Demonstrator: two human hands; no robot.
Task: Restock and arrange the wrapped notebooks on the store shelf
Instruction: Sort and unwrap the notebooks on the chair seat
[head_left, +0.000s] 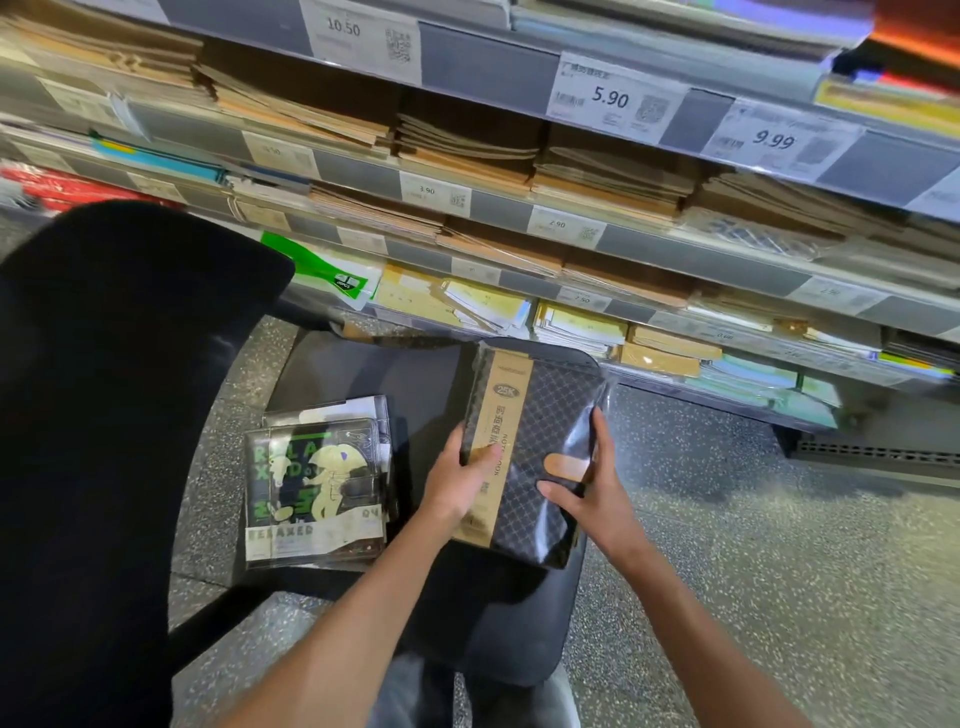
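A stack of black wrapped notebooks (550, 415) with a gold diamond pattern and a tan band sits on a black chair seat (498, 618). My left hand (460, 480) grips its left edge, thumb on the tan band. My right hand (592, 483) holds its right side, fingers spread over the plastic wrap. A second stack of wrapped notebooks (317, 488) with a pale cartoon figure and the word "RELAXED" lies on the left part of the seat.
Store shelves (675, 249) run across the top, filled with stacks of brown, yellow and pale notebooks behind price tags such as 5.90 (610, 97). The chair's black backrest (93, 415) fills the left. Speckled grey floor (753, 571) lies to the right.
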